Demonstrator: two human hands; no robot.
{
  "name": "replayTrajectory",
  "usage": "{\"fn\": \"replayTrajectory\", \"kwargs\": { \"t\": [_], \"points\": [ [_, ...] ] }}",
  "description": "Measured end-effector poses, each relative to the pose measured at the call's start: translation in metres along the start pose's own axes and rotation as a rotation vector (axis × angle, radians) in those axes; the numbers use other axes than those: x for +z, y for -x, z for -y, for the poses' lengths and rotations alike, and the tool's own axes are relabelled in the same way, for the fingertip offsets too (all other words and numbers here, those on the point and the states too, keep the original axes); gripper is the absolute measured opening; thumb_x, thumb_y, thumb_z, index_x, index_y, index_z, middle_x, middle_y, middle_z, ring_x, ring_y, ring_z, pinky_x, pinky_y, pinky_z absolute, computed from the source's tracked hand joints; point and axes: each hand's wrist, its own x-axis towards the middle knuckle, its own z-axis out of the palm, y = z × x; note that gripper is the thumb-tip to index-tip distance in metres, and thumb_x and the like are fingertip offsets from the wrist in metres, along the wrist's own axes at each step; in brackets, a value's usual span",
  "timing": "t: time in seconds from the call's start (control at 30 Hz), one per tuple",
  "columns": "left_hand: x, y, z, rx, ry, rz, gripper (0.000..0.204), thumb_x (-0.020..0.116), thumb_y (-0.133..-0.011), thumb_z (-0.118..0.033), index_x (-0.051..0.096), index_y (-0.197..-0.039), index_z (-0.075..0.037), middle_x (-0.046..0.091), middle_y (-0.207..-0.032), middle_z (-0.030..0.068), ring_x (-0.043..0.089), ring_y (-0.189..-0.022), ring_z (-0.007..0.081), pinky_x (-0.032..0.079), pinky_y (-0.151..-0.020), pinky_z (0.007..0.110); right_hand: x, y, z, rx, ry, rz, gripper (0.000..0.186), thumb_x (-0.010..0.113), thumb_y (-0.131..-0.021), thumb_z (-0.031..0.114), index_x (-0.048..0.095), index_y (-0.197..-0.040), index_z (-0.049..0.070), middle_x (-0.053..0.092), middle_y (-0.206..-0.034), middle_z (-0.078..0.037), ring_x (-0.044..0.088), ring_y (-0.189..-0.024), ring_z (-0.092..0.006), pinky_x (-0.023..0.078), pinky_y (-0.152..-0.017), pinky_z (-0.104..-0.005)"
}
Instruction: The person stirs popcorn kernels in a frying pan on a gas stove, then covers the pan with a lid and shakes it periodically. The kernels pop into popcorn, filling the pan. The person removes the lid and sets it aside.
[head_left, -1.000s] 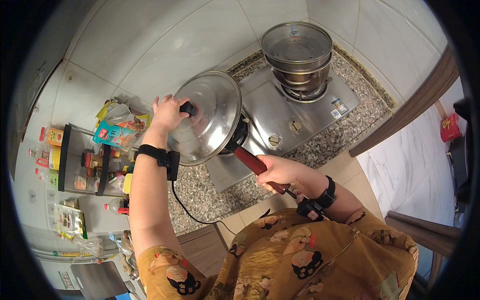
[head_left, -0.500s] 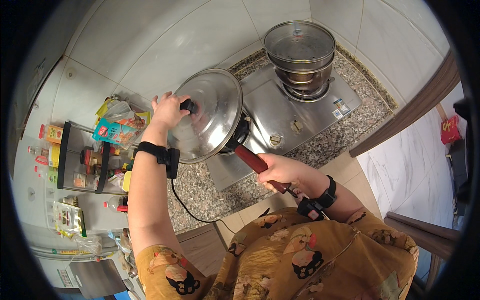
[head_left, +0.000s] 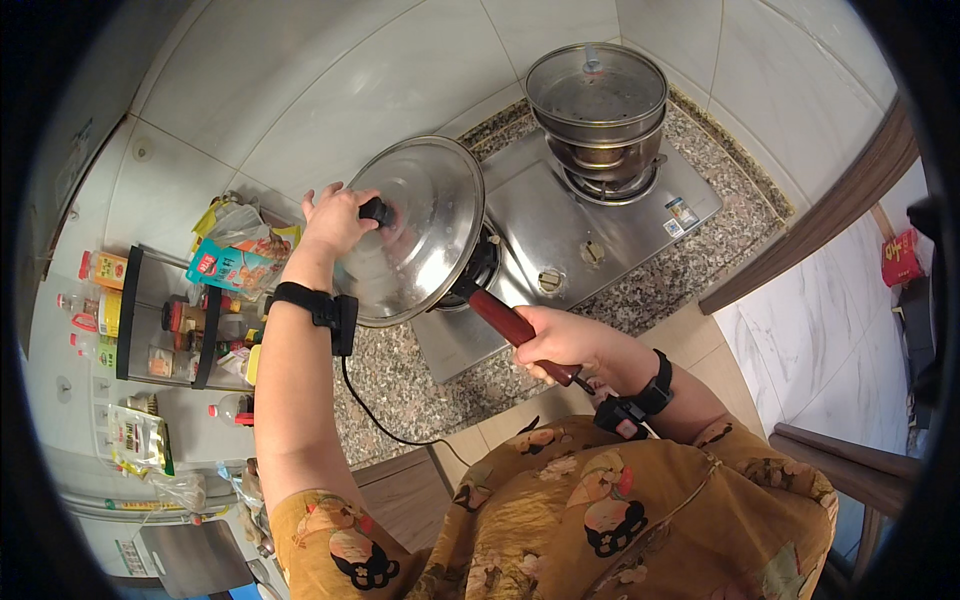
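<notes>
A large shiny metal lid [head_left: 425, 235] covers a wok on the left burner and hides what is inside. My left hand [head_left: 338, 220] grips the black knob [head_left: 377, 211] on top of the lid, its fingers partly hidden behind the palm. The wok's dark red handle [head_left: 503, 317] points down and to the right, toward me. Around the end of that handle my right hand [head_left: 557, 345] is closed. The lid rests at the wok's rim, close to where the handle joins.
A steamer pot with a glass lid [head_left: 597, 95] stands on the right burner of the steel gas stove [head_left: 570, 265]. Granite counter [head_left: 395, 395] surrounds it. At left, a black wall rack [head_left: 165, 320] holds bottles, jars and food packets. A wooden door frame [head_left: 820, 230] rises at right.
</notes>
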Motion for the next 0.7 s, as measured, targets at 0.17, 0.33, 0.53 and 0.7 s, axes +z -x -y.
{"fn": "replayTrajectory", "kwargs": {
  "t": [0.17,0.33,0.53,0.7],
  "points": [
    [-0.0014,0.0000,0.0006,0.001,-0.002,0.007,0.053,0.076,-0.080,-0.026,0.062,-0.131,-0.027,0.064,-0.129,0.0046,0.040,-0.138,0.0288,0.021,-0.111,0.061,0.0013,0.0029,0.0036,0.014,0.007,-0.004,0.039,0.059,-0.082,0.000,0.041,-0.116,-0.001,0.054,-0.077,-0.003,0.053,-0.054,-0.0102,0.044,-0.046,-0.0267],
    [-0.0031,0.0006,-0.0003,-0.005,0.001,0.019,0.054,0.076,-0.080,-0.027,0.062,-0.132,-0.026,0.064,-0.128,0.0045,0.040,-0.138,0.0289,0.020,-0.111,0.061,0.0016,0.0030,0.0046,0.016,0.024,-0.010,0.038,0.059,-0.081,0.000,0.041,-0.115,0.000,0.054,-0.076,-0.003,0.054,-0.053,-0.0104,0.044,-0.045,-0.0269],
    [-0.0034,0.0018,-0.0015,-0.007,0.004,0.044,0.053,0.075,-0.082,-0.029,0.061,-0.133,-0.028,0.062,-0.130,0.0073,0.039,-0.139,0.0295,0.016,-0.113,0.063,0.0018,0.0039,0.0039,0.018,0.029,-0.007,0.039,0.059,-0.082,0.000,0.041,-0.117,0.000,0.054,-0.076,-0.004,0.055,-0.053,-0.0110,0.045,-0.045,-0.0274],
    [-0.0033,0.0031,-0.0018,-0.010,0.001,0.053,0.053,0.075,-0.082,-0.029,0.061,-0.133,-0.029,0.062,-0.131,0.0062,0.039,-0.139,0.0292,0.017,-0.113,0.063,0.0018,0.0038,0.0012,0.019,0.015,-0.011,0.040,0.059,-0.082,0.000,0.041,-0.118,0.000,0.054,-0.077,-0.004,0.055,-0.053,-0.0110,0.045,-0.045,-0.0278]
  ]
}}
